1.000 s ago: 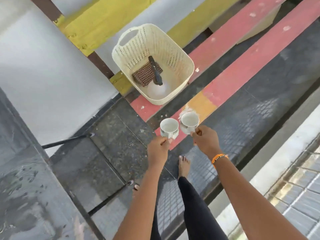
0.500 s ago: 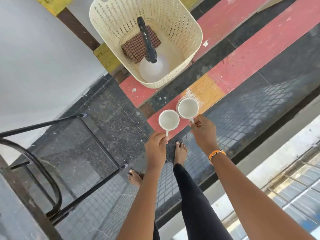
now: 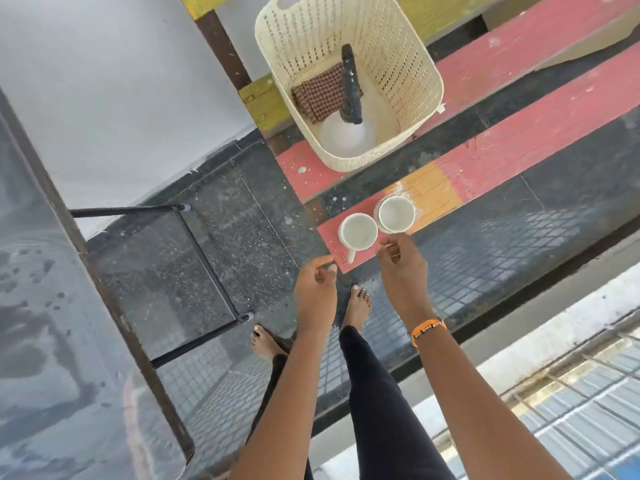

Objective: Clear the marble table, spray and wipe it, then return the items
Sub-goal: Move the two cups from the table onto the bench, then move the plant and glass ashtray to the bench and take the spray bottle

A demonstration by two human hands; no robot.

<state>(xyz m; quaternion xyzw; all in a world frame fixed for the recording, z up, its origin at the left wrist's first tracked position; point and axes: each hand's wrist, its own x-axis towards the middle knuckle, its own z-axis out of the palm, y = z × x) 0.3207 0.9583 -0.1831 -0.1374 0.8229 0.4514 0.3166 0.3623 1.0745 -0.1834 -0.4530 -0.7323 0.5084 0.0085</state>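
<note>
Head view, looking steeply down: two white mugs (image 3: 358, 232) are seen standing side by side, touching or nearly so, on a red and orange painted plank (image 3: 485, 161) of a low slatted bench. The left mug's handle points toward the person. The left hand (image 3: 317, 289) is held just short of that handle, thumb and forefinger curled close together with nothing between them. The right hand (image 3: 401, 265) is seen at the near edge of the right mug (image 3: 396, 214), fingertips pinched; whether the handle is gripped cannot be told, as it is hidden by the fingers. An orange bead bracelet (image 3: 426, 330) is worn on the right wrist. Farther along the bench a cream plastic basket (image 3: 408, 64) is placed, with a checked cloth (image 3: 320, 93) and a spray bottle (image 3: 348, 133) with a black trigger head lying inside. The grey marble worktop (image 3: 41, 306) is seen at far left, streaked with wet patches, on a dark metal frame (image 3: 204, 258). Bare feet (image 3: 358, 303) are visible on the dark tiled floor.
</note>
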